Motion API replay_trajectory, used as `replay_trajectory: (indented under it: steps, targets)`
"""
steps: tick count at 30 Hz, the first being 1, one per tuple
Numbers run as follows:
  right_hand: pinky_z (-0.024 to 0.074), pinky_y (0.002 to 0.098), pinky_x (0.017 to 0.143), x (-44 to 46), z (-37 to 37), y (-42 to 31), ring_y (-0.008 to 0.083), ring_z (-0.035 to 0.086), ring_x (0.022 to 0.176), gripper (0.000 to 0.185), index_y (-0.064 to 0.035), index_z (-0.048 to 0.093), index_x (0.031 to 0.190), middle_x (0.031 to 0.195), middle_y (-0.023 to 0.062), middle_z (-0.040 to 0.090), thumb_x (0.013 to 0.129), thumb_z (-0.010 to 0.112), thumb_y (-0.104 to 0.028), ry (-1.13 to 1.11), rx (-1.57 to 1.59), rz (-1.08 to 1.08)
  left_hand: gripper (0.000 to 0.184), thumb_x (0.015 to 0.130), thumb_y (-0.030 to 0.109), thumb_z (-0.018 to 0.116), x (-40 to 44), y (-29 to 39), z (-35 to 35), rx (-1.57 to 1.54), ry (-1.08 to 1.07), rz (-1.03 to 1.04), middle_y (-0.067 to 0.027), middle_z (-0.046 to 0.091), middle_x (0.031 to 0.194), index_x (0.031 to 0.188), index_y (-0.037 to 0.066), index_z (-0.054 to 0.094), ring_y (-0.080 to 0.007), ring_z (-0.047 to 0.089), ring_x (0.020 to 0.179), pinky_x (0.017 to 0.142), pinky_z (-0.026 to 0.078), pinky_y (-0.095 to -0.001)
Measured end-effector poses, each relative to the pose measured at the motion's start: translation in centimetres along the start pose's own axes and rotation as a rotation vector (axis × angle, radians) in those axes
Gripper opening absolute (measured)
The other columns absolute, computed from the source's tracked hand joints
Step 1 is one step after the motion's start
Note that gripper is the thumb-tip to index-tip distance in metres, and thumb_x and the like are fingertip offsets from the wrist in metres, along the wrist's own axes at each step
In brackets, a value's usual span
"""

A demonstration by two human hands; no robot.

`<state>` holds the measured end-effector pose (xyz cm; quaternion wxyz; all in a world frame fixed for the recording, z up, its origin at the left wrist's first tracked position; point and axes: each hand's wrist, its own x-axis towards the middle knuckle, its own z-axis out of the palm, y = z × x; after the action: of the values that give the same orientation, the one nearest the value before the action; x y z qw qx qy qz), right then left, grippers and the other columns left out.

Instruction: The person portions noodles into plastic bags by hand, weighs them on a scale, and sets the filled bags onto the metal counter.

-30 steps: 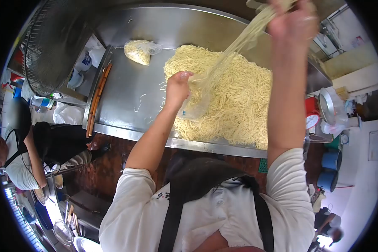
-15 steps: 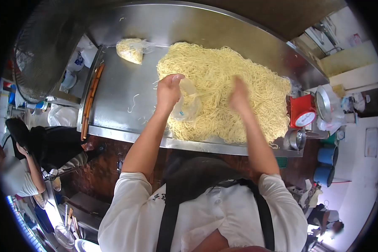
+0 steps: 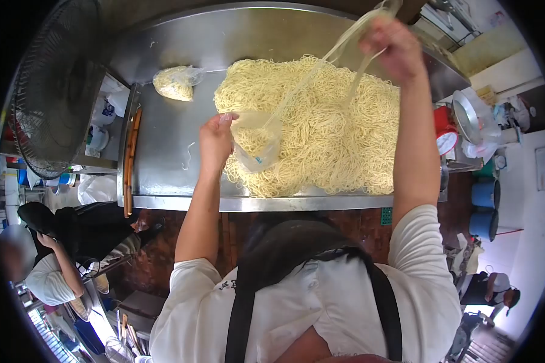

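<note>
One broad heap of thin, pale yellow noodles [image 3: 321, 133] covers the middle and right of the silver stainless-steel table [image 3: 160, 130], reaching close to its near edge. There are two clear plastic bags, two long brown wooden sticks [image 3: 132, 160] along the left edge, one red scale with a round white dial [image 3: 445, 133] by the right end, and two blue barrels [image 3: 484, 209] on the floor beyond that end. Two other people [image 3: 54, 279] are in view, one at the left and one at the lower right. The knotted clear bag [image 3: 174, 83], near the far left corner, is plump with noodles; the open clear bag [image 3: 255, 145] hangs over the heap's left part, a small blue mark on its side (whether the noodles seen there are inside or only showing through, I cannot tell). The left hand [image 3: 216, 138] pinches this bag's rim between thumb and fingers. The right hand [image 3: 395, 49], raised above the heap toward the table's far right, has its fingers curled around long strands, slightly blurred, that slant down to the bag's mouth. The noodles look soft, loosely tangled and glossy, and one stray strand [image 3: 189, 156] lies curved on the bare steel left of them.
</note>
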<state>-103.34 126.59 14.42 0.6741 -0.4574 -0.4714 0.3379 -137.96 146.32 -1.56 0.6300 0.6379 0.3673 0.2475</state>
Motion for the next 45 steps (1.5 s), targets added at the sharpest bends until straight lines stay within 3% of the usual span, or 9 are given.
replay_trajectory:
  steps: [3,9,14,17,24,26,30,35,45]
  targets:
    - [0.0499,0.0292,0.062,1.1,-3.1,-2.8,0.0174,0.057,0.066,0.008,-0.0051,0.062,0.096,0.077,0.0038,0.061,0.092,0.056,-0.009,0.111,0.228,-0.228,0.026,0.102,0.021,0.053,-0.2,-0.7,-0.3,-0.023,0.025,-0.019,0.0047,0.043,0.053,0.102,0.001,0.07,-0.0058,0.039,0.04,0.039,0.03,-0.0253]
    - [0.0515,0.0443,0.085,-3.6,-7.5,11.7,0.0307,0.066,0.103,0.031,0.006,0.067,0.107,0.109,0.0197,0.07,0.089,0.064,-0.02,0.126,-1.766,0.811,0.027,0.103,0.022,0.053,-1.9,-0.3,-0.2,-0.053,0.032,-0.017,0.0047,0.043,0.053,0.102,0.001,0.069,-0.0055,0.038,0.041,0.039,0.031,-0.0257]
    - [0.0355,0.0436,0.114,-9.1,14.1,17.4,0.0353,0.047,0.133,0.077,-0.0046,0.04,0.147,0.151,0.0205,0.04,0.087,0.072,-0.04,-0.026,-1.228,0.174,0.027,0.103,0.023,0.053,-2.7,1.5,3.6,0.027,-0.101,0.042,0.0052,0.042,0.053,0.1,0.001,0.068,-0.0049,0.038,0.042,0.04,0.03,-0.025]
    - [0.0389,0.0417,0.111,-8.0,10.8,17.4,0.0336,0.045,0.135,0.066,-0.0036,0.047,0.142,0.151,0.0205,0.04,0.089,0.07,-0.036,-0.185,-0.822,0.684,0.026,0.103,0.023,0.052,-3.1,3.6,5.9,-0.052,-0.121,0.1,0.0054,0.042,0.053,0.1,0.002,0.066,-0.0045,0.037,0.041,0.039,0.03,-0.024]
    - [0.0572,0.0403,0.081,-13.7,-6.5,11.4,0.0289,0.066,0.058,0.052,0.0032,0.069,0.11,0.095,0.0205,0.071,0.099,0.052,-0.045,0.03,-0.808,1.189,0.031,0.104,0.026,0.052,-6.8,6.0,11.9,-0.002,-0.164,0.122,0.003,0.042,0.053,0.099,-0.003,0.063,-0.0062,0.036,0.038,0.036,0.028,-0.0241]
    - [0.0536,0.0418,0.092,-14.5,-4.9,6.9,0.0314,0.069,0.08,0.058,0.0028,0.061,0.124,0.108,0.022,0.069,0.098,0.053,-0.048,-0.391,-1.303,1.087,0.031,0.103,0.026,0.052,-7.8,6.8,15.5,-0.001,-0.198,0.159,0.0033,0.042,0.054,0.098,-0.002,0.063,-0.0059,0.036,0.039,0.036,0.028,-0.0241]
    - [0.0415,0.0444,0.105,-20.3,-2.3,6.6,0.0351,0.053,0.124,0.061,-0.0051,0.05,0.14,0.136,0.0212,0.056,0.093,0.063,-0.042,0.255,-1.193,-0.119,0.029,0.103,0.025,0.053,-9.4,10.3,24.2,0.027,-0.313,0.261,0.0029,0.046,0.058,0.098,-0.001,0.065,-0.0054,0.038,0.041,0.037,0.029,-0.0235]
    - [0.0507,0.042,0.092,-22.8,-16.1,1.6,0.032,0.066,0.104,0.032,-0.0189,0.072,0.116,0.109,0.0135,0.071,0.089,0.067,-0.037,0.169,-1.173,0.268,0.027,0.1,0.028,0.058,-5.0,16.3,37.9,-0.266,-0.531,0.349,0.0048,0.042,0.061,0.105,0.002,0.064,-0.0053,0.034,0.045,0.041,0.026,-0.0226]
    - [0.0516,0.0359,0.073,-36.1,-31.1,-20.5,0.0249,0.062,0.081,0.014,-0.0031,0.063,0.104,0.089,0.0082,0.066,0.092,0.06,-0.01,0.888,-1.739,-0.654,0.024,0.103,0.021,0.051,-9.1,23.2,60.7,-0.365,-0.64,0.277,0.0031,0.039,0.062,0.11,0.002,0.065,-0.0092,0.04,0.053,0.046,0.033,-0.0251]
